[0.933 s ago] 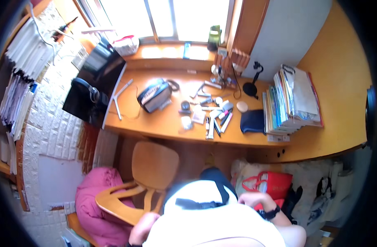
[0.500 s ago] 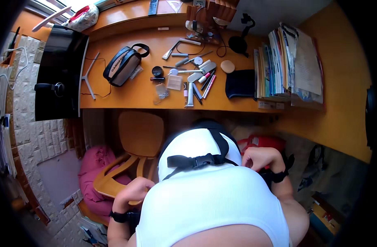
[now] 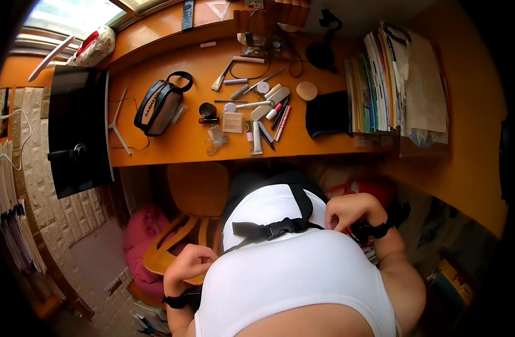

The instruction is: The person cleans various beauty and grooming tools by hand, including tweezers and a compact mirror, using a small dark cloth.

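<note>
My left hand [image 3: 191, 263] is at the left side of my white top [image 3: 280, 269], its fingers curled toward the fabric. On the other side, my right hand [image 3: 350, 213] is bent at the wrist with its fingers closed beside my waist. What either hand grips, if anything, is hidden. A black strap with a buckle [image 3: 279, 227] crosses my front between them. Beyond lies the wooden desk [image 3: 173, 151]. It carries a zipped cosmetic bag [image 3: 159, 108], a pressed-powder palette [image 3: 233, 122], a pink pen-like tube [image 3: 282, 123], a white squeeze tube [image 3: 257, 139] and a round sponge [image 3: 306, 91].
A black monitor [image 3: 80, 123] stands at the desk's left. Folders and papers [image 3: 381, 84] are stacked at the right, beside a dark pouch [image 3: 327, 115]. A wooden chair [image 3: 198, 188] and a pink padded cloth [image 3: 148, 236] are at my left.
The view has tilted, so the desk and its things sit lower and turned, with more window showing. Both hands stay at my sides; the left appears slightly farther right.
</note>
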The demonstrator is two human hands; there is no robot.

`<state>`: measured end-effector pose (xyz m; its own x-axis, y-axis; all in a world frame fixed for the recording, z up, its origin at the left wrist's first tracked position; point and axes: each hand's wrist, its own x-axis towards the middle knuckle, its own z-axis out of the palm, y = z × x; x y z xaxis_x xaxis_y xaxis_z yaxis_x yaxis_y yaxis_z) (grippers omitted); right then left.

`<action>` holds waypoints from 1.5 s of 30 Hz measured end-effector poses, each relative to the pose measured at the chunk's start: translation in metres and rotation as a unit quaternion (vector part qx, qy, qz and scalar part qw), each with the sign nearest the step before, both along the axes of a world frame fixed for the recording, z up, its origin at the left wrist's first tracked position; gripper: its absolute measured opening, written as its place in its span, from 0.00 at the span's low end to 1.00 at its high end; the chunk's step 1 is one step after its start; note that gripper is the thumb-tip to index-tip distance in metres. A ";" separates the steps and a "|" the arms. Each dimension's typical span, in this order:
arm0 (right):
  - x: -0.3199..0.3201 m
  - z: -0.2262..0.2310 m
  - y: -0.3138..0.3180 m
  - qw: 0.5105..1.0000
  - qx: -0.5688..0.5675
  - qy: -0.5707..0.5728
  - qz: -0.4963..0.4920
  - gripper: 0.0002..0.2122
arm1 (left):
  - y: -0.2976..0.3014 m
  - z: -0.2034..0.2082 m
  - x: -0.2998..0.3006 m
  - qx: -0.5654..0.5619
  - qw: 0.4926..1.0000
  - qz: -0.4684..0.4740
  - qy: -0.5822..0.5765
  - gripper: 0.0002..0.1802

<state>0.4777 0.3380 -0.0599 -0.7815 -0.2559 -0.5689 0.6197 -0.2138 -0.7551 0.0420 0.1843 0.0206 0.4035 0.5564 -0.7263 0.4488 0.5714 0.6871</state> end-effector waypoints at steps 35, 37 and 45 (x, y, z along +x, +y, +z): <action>-0.009 -0.211 0.095 0.585 0.637 -0.382 -0.326 0.33 | 0.082 -0.095 -0.024 0.452 0.844 0.051 0.284 0.06; 0.017 -0.229 0.105 0.614 0.596 -0.325 -0.402 0.24 | 0.086 -0.103 -0.020 0.451 0.844 0.071 0.281 0.06; 0.009 -0.171 0.069 0.516 0.618 -0.190 -0.561 0.13 | 0.077 -0.109 -0.042 0.245 0.919 0.306 0.038 0.08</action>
